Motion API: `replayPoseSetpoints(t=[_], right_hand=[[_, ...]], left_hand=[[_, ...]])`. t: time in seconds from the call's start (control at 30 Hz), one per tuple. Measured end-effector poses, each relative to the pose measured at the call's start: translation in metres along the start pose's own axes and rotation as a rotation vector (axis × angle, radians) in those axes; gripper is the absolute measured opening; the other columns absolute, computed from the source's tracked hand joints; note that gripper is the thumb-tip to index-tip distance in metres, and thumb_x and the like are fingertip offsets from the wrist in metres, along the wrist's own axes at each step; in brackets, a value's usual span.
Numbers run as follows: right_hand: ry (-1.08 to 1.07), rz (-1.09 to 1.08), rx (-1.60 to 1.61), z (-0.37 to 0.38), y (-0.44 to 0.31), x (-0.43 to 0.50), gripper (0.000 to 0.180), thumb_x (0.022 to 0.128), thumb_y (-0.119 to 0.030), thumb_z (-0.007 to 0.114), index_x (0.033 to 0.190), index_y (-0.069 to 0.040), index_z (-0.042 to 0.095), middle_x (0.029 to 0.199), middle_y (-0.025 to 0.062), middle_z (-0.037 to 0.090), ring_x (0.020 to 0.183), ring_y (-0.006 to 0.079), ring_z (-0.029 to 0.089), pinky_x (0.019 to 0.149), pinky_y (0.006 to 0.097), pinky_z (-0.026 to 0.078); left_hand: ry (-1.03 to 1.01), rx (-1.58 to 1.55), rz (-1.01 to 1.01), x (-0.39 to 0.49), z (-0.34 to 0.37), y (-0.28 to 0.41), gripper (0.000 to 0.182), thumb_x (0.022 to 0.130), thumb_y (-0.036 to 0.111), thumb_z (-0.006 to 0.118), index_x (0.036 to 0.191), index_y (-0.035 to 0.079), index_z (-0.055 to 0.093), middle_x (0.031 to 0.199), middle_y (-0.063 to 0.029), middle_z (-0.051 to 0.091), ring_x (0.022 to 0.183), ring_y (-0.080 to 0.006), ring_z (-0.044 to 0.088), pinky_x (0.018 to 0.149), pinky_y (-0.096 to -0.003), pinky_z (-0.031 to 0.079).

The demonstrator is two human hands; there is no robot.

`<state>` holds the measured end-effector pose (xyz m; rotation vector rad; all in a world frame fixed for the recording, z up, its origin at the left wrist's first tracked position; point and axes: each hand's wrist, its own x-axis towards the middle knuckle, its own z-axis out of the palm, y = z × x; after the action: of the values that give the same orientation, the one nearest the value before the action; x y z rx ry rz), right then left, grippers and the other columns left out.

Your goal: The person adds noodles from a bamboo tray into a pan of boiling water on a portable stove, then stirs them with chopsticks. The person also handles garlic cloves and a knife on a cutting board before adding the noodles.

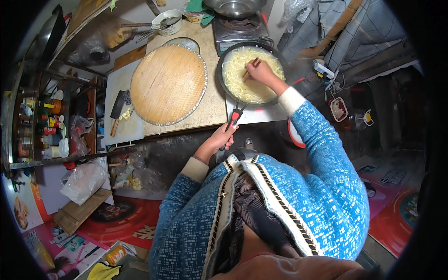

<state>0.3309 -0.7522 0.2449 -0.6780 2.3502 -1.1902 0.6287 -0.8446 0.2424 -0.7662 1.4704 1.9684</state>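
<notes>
My left hand grips the black and red handle of a dark wok-like pan. Pale noodles fill the pan in a cloudy, light liquid. Over them, my right hand holds brown wooden chopsticks, whose lower ends are down among the noodles. Beneath the pan is a white cooktop showing small red lights. The pan hides most of that cooktop.
Left of the pan lies a round wooden board with a silvery edge. A cleaver and chopped pale pieces rest on a white cutting board. A gas stove bearing a metal bowl stands behind. Jars fill the left shelf.
</notes>
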Motion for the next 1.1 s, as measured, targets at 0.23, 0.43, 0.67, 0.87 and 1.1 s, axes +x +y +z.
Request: replayPoseSetpoints(t=[0.23,0.43,0.67,0.87,1.1], right_hand=[[-0.067,-0.004,0.277,-0.021,0.002,0.021,0.032,0.101,-0.025,0.056,0.086,0.001,0.067,0.068,0.0069,0.067,0.056,0.015,0.067,0.053,0.0296,0.053],[-0.163,0.078,0.177,-0.008,0.007,0.024,0.033,0.099,-0.025,0.059,0.079,0.0,0.066,0.067,0.0086,0.067,0.06,0.0167,0.067,0.062,0.0339,0.054],[0.088,-0.018,0.23,-0.003,0.017,0.044,0.032,0.097,-0.028,0.059,0.085,0.0,0.067,0.072,0.0114,0.07,0.063,0.022,0.069,0.063,0.0352,0.054],[-0.064,0.069,0.272,-0.012,0.013,0.055,0.032,0.098,-0.026,0.058,0.082,0.0,0.067,0.067,0.0111,0.068,0.055,0.0188,0.067,0.058,0.0335,0.054],[0.279,-0.066,-0.14,-0.028,0.02,0.059,0.033,0.095,-0.029,0.057,0.08,-0.001,0.067,0.067,0.0176,0.067,0.07,0.037,0.068,0.069,0.0451,0.053]], left_hand=[[0.011,0.019,0.001,0.003,-0.002,-0.003,0.047,0.107,0.041,0.045,0.138,0.006,0.048,0.069,0.0007,0.046,0.054,-0.0074,0.04,0.046,-0.0236,0.035],[0.008,0.007,0.0,0.004,-0.003,-0.004,0.041,0.106,0.04,0.048,0.135,0.01,0.048,0.066,0.0006,0.047,0.05,-0.0076,0.04,0.046,-0.025,0.036],[0.027,0.018,0.008,0.0,-0.001,0.0,0.045,0.107,0.039,0.047,0.137,0.006,0.049,0.067,0.0012,0.045,0.051,-0.0072,0.04,0.045,-0.0241,0.035],[0.026,0.001,-0.003,0.001,-0.004,-0.003,0.044,0.106,0.038,0.048,0.136,0.006,0.049,0.069,0.0004,0.046,0.053,-0.0077,0.041,0.046,-0.0242,0.035],[0.015,0.004,-0.006,0.0,-0.004,-0.001,0.043,0.107,0.037,0.047,0.136,0.006,0.049,0.07,0.0001,0.046,0.054,-0.0081,0.041,0.046,-0.0245,0.034]])
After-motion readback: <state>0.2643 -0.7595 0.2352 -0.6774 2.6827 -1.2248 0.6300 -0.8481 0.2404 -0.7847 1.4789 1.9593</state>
